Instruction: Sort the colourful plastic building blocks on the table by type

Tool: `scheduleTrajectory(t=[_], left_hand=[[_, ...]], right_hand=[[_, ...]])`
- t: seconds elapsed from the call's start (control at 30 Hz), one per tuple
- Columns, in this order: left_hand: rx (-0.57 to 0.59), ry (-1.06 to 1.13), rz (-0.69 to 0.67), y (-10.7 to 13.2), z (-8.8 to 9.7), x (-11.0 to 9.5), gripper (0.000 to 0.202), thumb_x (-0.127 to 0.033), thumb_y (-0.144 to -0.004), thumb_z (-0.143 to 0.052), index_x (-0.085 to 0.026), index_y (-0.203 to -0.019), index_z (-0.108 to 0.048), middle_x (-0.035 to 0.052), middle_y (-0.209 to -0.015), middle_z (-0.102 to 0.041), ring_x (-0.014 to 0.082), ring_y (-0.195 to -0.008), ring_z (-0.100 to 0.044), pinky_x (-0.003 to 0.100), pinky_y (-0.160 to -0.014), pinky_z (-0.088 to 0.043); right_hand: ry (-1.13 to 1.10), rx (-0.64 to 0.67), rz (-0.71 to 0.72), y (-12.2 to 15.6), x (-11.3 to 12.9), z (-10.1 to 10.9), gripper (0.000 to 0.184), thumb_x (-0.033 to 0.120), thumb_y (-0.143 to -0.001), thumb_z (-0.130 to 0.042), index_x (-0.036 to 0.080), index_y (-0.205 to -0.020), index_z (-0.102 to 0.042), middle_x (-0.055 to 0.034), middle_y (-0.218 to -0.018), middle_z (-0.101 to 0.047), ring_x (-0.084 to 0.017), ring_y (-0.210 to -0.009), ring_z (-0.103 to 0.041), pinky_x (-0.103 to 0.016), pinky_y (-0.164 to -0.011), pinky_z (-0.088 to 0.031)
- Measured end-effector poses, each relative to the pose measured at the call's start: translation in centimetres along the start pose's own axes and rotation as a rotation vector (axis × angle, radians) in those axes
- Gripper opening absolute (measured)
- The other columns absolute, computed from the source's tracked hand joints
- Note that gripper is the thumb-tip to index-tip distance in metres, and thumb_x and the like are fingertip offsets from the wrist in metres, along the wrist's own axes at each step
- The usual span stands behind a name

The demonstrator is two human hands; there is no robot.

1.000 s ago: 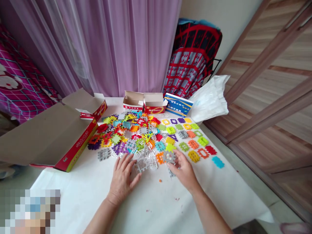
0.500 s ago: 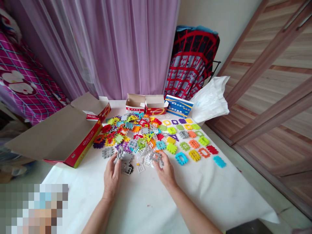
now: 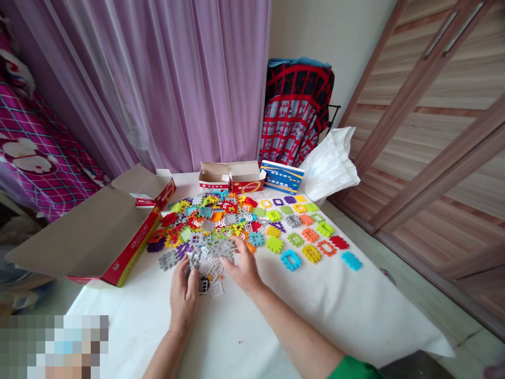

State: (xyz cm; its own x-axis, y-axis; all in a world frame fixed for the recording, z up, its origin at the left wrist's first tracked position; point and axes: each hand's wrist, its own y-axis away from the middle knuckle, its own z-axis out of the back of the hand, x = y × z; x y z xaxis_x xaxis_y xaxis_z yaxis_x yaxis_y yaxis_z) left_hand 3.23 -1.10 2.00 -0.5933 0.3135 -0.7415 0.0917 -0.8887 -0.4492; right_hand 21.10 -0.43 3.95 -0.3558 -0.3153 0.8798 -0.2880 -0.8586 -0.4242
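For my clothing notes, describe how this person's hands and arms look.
The left hand and right hand wear no gloves, and no rings or watch show. The left forearm and right forearm are bare; a green sleeve begins above the latter.

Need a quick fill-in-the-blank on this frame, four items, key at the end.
1. The right hand holds a ____ piece.
2. In the picture, the white bag is to the ____ of the blue box.
3. A ____ sleeve shows on the right arm.
4. The cloth under the pile of pieces is ____.

Missing words: gray; right; green; white.
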Motion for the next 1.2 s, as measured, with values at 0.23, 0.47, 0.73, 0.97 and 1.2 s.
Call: scheduleTrajectory(t=[0.23, 0.47, 0.73, 0.97, 1.2], left_hand=[[0.332, -0.365, -0.443, 0.5, -3.7, -4.9, 0.034, -0.043, -0.082, -0.064, -0.026, -0.112, -0.065, 0.0107, -0.138, -0.060, 0.0360, -0.139, -0.040, 0.064, -0.117, -0.014], [0.526, -0.493, -0.458, 0.8, -6.3, -5.8, 0.041, -0.042, -0.083, -0.064, -0.028, -0.121, -0.066, 0.0102, -0.144, -0.055, 0.0362, -0.143, -0.035, 0.065, -0.118, -0.010], [0.430, -0.504, -0.401, 1.1, -7.8, -7.2, 0.037, -0.043, -0.084, -0.064, -0.028, -0.117, -0.068, 0.0073, -0.143, -0.057, 0.0354, -0.141, -0.037, 0.064, -0.118, -0.009], [0.373, -0.448, -0.436, 1.2, -9.5, -8.0, 0.033, -0.039, -0.083, -0.063, -0.027, -0.113, -0.068, 0.0078, -0.140, -0.059, 0.0331, -0.139, -0.041, 0.061, -0.119, -0.014], [0.370, -0.435, -0.465, 1.6, -9.3, -6.8, 0.031, -0.034, -0.081, -0.065, -0.027, -0.111, -0.067, 0.0075, -0.138, -0.060, 0.0321, -0.139, -0.042, 0.059, -0.119, -0.015]], right_hand=[[0.698, -0.032, 0.093, 5.5, -2.3, 10.9, 0.044, 0.025, -0.071, -0.067, 0.022, -0.114, -0.058, -0.0089, -0.105, -0.068, -0.027, -0.096, -0.065, -0.041, -0.083, -0.054], [0.820, -0.078, 0.092, 8.0, -2.9, 12.4, 0.034, 0.035, -0.079, -0.065, 0.022, -0.109, -0.055, -0.0090, -0.101, -0.066, -0.027, -0.093, -0.063, -0.041, -0.081, -0.052], [0.698, -0.187, 0.114, 6.1, -3.6, 10.9, 0.040, 0.053, -0.085, -0.060, 0.020, -0.107, -0.052, -0.0100, -0.095, -0.065, -0.024, -0.084, -0.062, -0.038, -0.075, -0.053], [0.650, -0.187, 0.070, 4.4, -4.2, 9.7, 0.038, 0.050, -0.085, -0.061, 0.020, -0.106, -0.052, -0.0093, -0.096, -0.064, -0.024, -0.087, -0.062, -0.038, -0.076, -0.053], [0.685, -0.133, 0.052, 4.5, -3.7, 9.5, 0.033, 0.039, -0.084, -0.065, 0.019, -0.108, -0.055, -0.0107, -0.102, -0.063, -0.024, -0.094, -0.062, -0.038, -0.080, -0.053]])
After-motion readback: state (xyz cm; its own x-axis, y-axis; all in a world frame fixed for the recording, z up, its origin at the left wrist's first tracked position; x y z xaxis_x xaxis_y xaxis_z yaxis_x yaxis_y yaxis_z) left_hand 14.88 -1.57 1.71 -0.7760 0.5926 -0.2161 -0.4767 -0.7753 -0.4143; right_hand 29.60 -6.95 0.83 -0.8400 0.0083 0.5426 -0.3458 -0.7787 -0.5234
